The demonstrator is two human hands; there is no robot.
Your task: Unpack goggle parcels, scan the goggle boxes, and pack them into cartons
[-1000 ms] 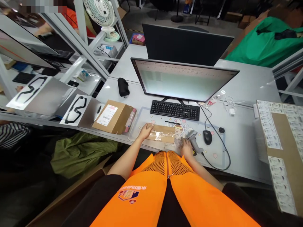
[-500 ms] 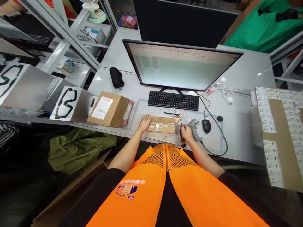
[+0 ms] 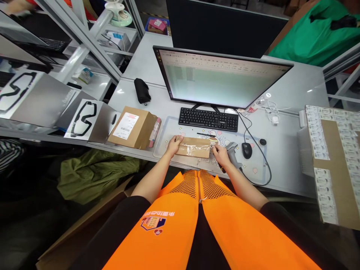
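A small flat cardboard box (image 3: 194, 147) with shiny clear tape across its top is at the front of the desk, over a patterned mat. My left hand (image 3: 173, 145) grips its left end, thumb on top. Beside the right end, my right hand (image 3: 221, 155) is closed around a utility knife (image 3: 222, 168); its dark and yellow handle sticks out below the palm. The fingertips are close to the box's right edge, and I cannot tell if the blade touches it. A grey barcode scanner (image 3: 233, 154) lies just right of that hand.
Behind the box are a black pen (image 3: 206, 134), a keyboard (image 3: 208, 119) and a monitor (image 3: 222, 80). A mouse (image 3: 246, 150) and its cable lie to the right. A labelled carton (image 3: 132, 127) and headset-printed boxes (image 3: 84, 118) line the left. A label-covered carton (image 3: 326, 142) stands far right.
My right hand has turned and moved up slightly, closer to the box's right edge, so the utility knife's handle now slants and shows less. My left hand keeps its grip. The view has shifted slightly.
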